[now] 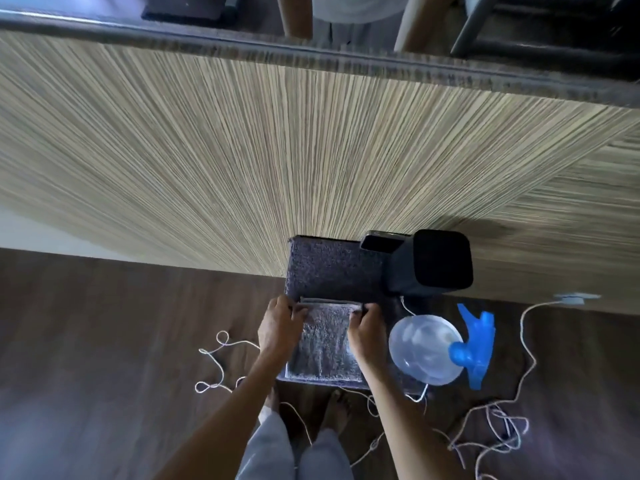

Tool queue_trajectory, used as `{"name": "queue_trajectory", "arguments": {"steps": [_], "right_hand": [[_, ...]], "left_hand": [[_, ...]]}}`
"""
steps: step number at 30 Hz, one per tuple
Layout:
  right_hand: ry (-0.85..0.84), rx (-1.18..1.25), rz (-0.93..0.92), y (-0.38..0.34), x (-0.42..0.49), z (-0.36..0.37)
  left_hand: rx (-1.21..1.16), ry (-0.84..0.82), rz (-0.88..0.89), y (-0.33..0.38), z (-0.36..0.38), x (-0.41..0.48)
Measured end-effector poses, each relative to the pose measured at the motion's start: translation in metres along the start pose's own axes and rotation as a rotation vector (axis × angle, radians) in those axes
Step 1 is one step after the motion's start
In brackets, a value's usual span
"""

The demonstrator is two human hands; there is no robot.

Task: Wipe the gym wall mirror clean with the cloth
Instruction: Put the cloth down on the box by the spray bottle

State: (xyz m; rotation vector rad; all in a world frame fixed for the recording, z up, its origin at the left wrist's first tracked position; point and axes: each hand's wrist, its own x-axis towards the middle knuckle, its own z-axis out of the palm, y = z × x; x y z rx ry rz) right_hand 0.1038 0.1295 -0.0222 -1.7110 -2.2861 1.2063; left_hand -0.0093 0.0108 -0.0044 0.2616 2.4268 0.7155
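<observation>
— How many of each thing can be counted?

— Two hands are seen, both clamped on one cloth (323,344). The left hand (278,327) is closed on the cloth's far left corner and the right hand (367,329) on its far right corner, so that the hands are kept apart by the cloth's width. One grey cloth is counted, held stretched flat between them, above a dark mat (329,268) and the floor (104,341).

— And the mirror?

— One mirror (363,15) is seen along the top edge, above a striped wood-grain wall panel (277,150). A person's legs and a dark frame are reflected in it. The cloth is held well apart from the mirror, low down near the floor.

— What else is around?

— One spray bottle (426,348), clear with a blue trigger head, is laid on its side just right of the right hand. One dark box-shaped device (429,265) is stood against the panel, touching the mat's right side, with a flat dark object (381,242) propped at its left. White cord (526,341) is strewn in loops on the floor on both sides and is led up to a plug (571,299) at the base of the panel. Two bare feet (337,410) are seen below the cloth.

— Is anything in the way?

— The near part of the mat is hidden by the cloth and the forearms.
</observation>
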Motion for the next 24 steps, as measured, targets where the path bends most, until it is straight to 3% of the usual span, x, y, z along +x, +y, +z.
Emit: {"name": "queue_trajectory", "arguments": {"steps": [4,7,10,14,18,20,24], "right_hand": [[-0.024,0.033,0.014,-0.005,0.011,-0.006],[0.079,-0.049,-0.074,-0.016,0.019,-0.006],[0.209,-0.261,-0.332,-0.024,0.012,0.016],[0.057,-0.512,-0.656,0.017,-0.010,0.034],[0.043,-0.632,-0.594,0.049,-0.020,0.023],[0.034,-0.595,-0.493,0.040,-0.026,0.026],[0.154,-0.471,-0.487,0.011,-0.022,0.027]], "left_hand": [[0.063,-0.005,0.064,0.009,-0.007,0.016],[0.177,0.050,0.143,0.022,-0.005,0.025],[0.356,0.080,0.336,0.028,0.008,0.019],[0.559,0.019,0.581,-0.014,0.030,-0.002],[0.677,0.027,0.607,-0.054,0.034,-0.006],[0.700,0.018,0.596,-0.051,0.033,-0.007],[0.681,0.149,0.626,-0.027,0.025,-0.004]]}}
